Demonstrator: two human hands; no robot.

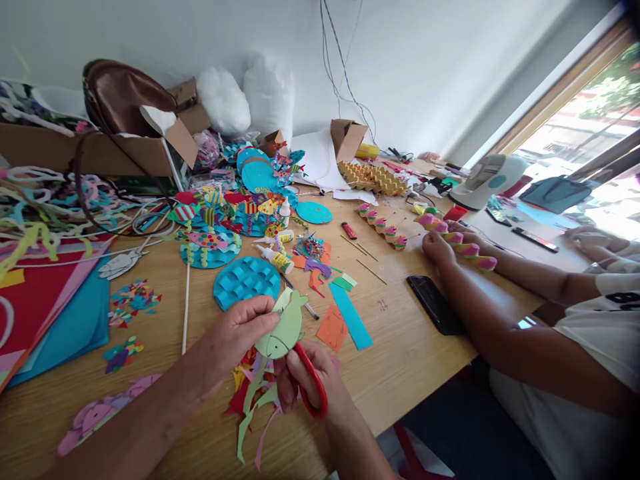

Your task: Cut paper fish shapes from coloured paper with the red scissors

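A green paper fish [281, 333] with a drawn eye and mouth is pinched in my left hand [245, 333], its tail pointing up. My right hand [310, 373] holds red-handled scissors [315, 387] against the lower edge of the fish; the blades are hidden behind the paper. Green paper strips [250, 413] dangle below the fish over colourful scraps. Just behind my left hand lies a round blue woven paper disc [245, 281]. Orange paper [333, 328] and a blue strip [353, 319] rest to the right of the fish.
Another person's hands [440, 250] hold a pink and green wavy piece [467, 248] on the right, beside a black phone [435, 305]. Glue bottles [277, 259] and decorated discs stand further back. Coloured sheets [80, 327] and a stick [187, 307] lie left; a cardboard box [135, 157] is behind.
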